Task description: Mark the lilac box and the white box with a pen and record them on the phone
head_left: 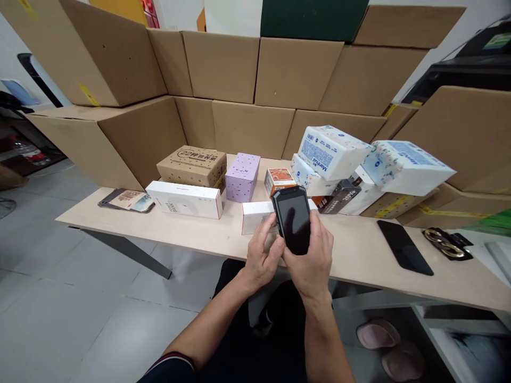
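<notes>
A black rugged smartphone [293,221] with a dark screen is held upright, tilted back, over the table's front edge. My right hand [313,255] wraps its right side and lower corner. At its lower left edge, my left hand [263,255] has its fingers and thumb closed on the side. Behind the phone, partly hidden by it, lies a white box [254,217]. Just beyond stand a small orange box [278,179] and a lilac box [242,177] with dark spots.
A long white box [183,199] and a brown printed carton [194,165] stand on the left. Tissue packs [333,151] are stacked at the right. A flat black phone-like slab [404,247] lies near the right front edge. Tall cardboard walls [235,125] enclose the table's back.
</notes>
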Demonstrator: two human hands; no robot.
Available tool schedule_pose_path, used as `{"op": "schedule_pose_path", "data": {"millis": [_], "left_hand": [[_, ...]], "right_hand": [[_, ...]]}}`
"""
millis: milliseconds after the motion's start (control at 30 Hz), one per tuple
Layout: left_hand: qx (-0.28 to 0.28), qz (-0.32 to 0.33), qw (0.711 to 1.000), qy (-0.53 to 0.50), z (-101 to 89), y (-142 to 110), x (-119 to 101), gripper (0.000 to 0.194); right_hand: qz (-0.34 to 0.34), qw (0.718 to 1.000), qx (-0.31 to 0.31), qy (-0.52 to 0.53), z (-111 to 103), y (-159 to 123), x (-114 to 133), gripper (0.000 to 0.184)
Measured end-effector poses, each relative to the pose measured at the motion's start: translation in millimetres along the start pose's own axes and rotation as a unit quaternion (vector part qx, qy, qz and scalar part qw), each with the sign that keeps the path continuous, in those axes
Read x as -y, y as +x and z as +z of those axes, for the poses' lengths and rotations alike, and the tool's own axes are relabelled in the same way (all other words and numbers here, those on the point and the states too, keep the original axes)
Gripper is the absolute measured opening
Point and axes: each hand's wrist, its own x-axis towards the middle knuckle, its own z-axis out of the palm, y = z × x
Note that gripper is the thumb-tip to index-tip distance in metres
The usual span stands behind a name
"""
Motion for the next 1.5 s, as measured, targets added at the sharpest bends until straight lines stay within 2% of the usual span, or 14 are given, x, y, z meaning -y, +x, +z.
{"op": "schedule_pose_path", "data": {"millis": [200,533,833,933,1100,1200,1300,1400,1500], "left_hand": [[0.000,-0.025,0.999,0.023,1.6,6,-11,0.055],[-0.018,-0.030,0.998,0.055,-3.2,6,-11,0.056],[-0.022,-0.022,0.998,0.056,-4.4,8,-12,0.055],[-0.023,-0.002,0.997,0.068,-4.6,7,-9,0.055],[-0.030,0.087,0.992,0.081,-8.0,0,5,0.053],[-0.030,0.081,0.993,0.077,-11.1,-3,14,0.045],[-0.029,0.060,0.996,0.067,-13.0,-3,17,0.038],[-0.018,0.068,0.995,0.074,-12.9,-3,16,0.034],[-0.008,0.073,0.993,0.089,-11.9,-4,16,0.033]], "right_hand": [[-0.014,0.999,0.028,-0.009,-5,13,-1,0.083],[-0.039,0.999,0.032,-0.013,-4,16,0,0.082],[-0.021,0.999,0.039,-0.002,-2,16,0,0.080],[-0.021,0.999,0.035,-0.006,0,15,0,0.082],[-0.010,0.999,0.026,-0.023,-2,13,-5,0.090],[0.030,0.999,0.022,-0.036,-9,10,-17,0.092],[0.115,0.991,0.023,-0.061,-22,5,-34,0.092],[0.204,0.974,0.031,-0.097,-40,0,-53,0.093],[0.262,0.953,0.058,-0.142,-57,-6,-77,0.095]]}}
